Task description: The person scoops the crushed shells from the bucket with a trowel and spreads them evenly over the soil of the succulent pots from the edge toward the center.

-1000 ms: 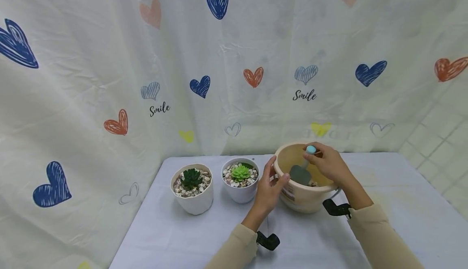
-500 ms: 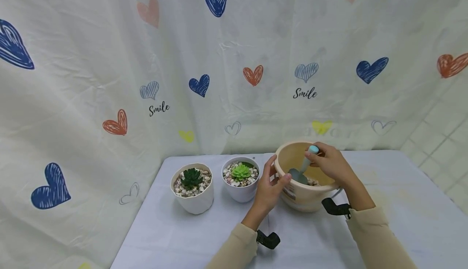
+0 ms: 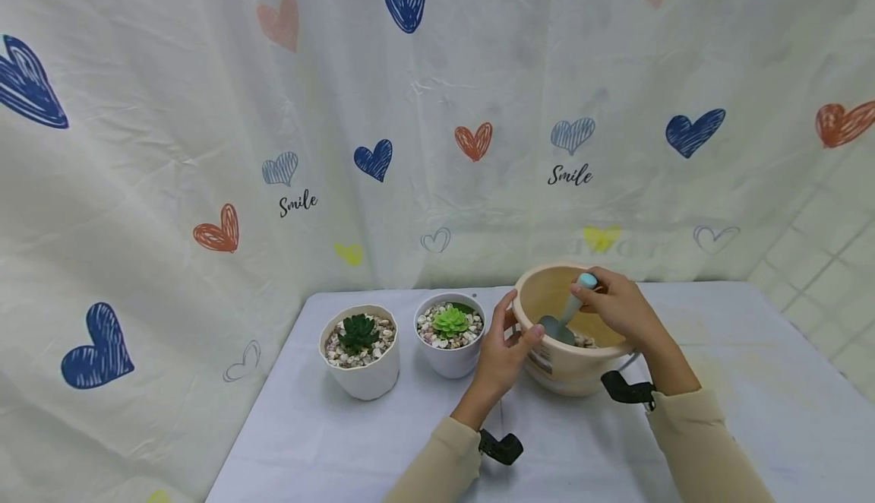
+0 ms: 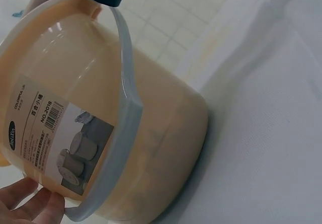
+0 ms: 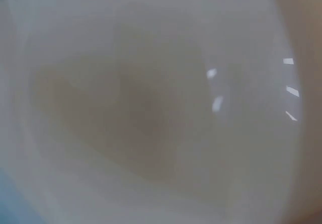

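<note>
A cream plastic bucket point(image 3: 567, 374) with a grey bail handle point(image 4: 129, 103) and a printed label point(image 4: 55, 138) stands on the table. My left hand point(image 3: 503, 351) holds its left side, the thumb at the front of the rim. In the left wrist view, fingers point(image 4: 49, 208) press against the bucket wall. My right hand point(image 3: 618, 307) reaches over the rim and grips the handle of a small shovel point(image 3: 571, 310). Its dark blade point(image 3: 555, 330) points down inside the bucket beside some pebbles point(image 3: 585, 341). Only a blurred pale surface fills most of the right wrist view.
A white pot point(image 3: 365, 381) with a dark green succulent point(image 3: 358, 333) and pebbles stands at the left. Next to it is a second white pot point(image 3: 447, 364) with a bright green succulent point(image 3: 450, 322). A heart-printed curtain point(image 3: 437, 108) hangs behind the white-covered table point(image 3: 321, 457).
The shovel's blade has tilted lower in the bucket, and its handle has shifted slightly right with my right hand. My left hand stays on the bucket.
</note>
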{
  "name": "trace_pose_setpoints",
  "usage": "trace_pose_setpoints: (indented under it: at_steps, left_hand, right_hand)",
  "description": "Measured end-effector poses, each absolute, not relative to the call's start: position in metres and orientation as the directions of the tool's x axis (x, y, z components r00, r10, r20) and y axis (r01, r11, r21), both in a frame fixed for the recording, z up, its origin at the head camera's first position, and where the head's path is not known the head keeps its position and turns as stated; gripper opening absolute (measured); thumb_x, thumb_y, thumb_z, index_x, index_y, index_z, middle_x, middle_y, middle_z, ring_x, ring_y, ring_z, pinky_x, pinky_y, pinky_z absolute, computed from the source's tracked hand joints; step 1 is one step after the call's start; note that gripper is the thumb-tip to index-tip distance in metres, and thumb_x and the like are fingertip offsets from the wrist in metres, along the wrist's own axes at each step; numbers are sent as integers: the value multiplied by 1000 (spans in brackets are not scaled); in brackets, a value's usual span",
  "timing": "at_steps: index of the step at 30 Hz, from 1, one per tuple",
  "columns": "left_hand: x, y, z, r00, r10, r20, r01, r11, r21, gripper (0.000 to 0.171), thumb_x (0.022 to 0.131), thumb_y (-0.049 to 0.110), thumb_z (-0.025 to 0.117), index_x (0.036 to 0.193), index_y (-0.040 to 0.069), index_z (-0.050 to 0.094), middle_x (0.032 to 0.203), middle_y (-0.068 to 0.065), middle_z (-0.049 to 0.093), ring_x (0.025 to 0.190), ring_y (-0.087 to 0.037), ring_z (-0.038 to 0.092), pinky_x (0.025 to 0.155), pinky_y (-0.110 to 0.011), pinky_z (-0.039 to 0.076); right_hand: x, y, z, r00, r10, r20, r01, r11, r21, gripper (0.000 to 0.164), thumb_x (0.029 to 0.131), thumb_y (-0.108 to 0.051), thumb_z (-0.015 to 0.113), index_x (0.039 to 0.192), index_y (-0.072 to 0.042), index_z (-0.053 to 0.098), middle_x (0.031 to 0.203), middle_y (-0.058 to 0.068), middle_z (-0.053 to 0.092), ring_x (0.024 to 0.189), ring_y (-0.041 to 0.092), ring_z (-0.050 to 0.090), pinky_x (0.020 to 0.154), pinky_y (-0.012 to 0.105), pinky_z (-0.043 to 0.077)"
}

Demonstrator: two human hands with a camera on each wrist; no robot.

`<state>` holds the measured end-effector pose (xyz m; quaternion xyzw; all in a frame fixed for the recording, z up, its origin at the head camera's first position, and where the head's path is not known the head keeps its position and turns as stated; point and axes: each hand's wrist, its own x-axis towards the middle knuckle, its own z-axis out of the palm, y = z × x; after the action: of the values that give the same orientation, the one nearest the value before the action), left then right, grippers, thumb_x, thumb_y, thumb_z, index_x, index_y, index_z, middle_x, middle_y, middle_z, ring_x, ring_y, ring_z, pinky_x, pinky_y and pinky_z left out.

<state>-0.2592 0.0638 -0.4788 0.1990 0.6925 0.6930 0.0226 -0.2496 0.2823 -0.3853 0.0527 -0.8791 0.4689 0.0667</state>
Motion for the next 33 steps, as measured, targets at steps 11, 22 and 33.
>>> trace_pose_setpoints:
  at_steps: [11, 22, 33]
  left_hand:
    - [-260, 64, -482, -913, 318, 255, 248, -64, 967, 74, 95, 51, 68, 158, 42, 32, 151, -8, 52, 140, -19, 51, 114, -42, 45]
    - [-262, 63, -481, -910, 322, 261, 258, -52, 965, 73, 95, 50, 68, 157, 43, 31, 152, -10, 52, 142, -16, 50, 114, -37, 45]
    - [-262, 62, -479, -912, 322, 255, 246, -70, 967, 73, 95, 50, 68, 158, 43, 31, 152, -10, 51, 141, -16, 49, 116, -42, 44]
  right_hand:
    - [-249, 283, -388, -988, -23, 153, -140, 551, -822, 44, 105, -38, 56, 120, 4, 60, 112, 21, 64, 101, 29, 70, 86, 37, 62]
    - [-249, 283, -384, -991, -29, 131, -129, 482, -866, 45, 106, -37, 54, 121, 5, 58, 115, 24, 62, 100, 30, 73, 86, 42, 62]
    - [-252, 284, -385, -986, 16, 165, -136, 483, -865, 47, 108, -33, 52, 127, 9, 56, 115, 26, 65, 94, 29, 76, 80, 37, 63]
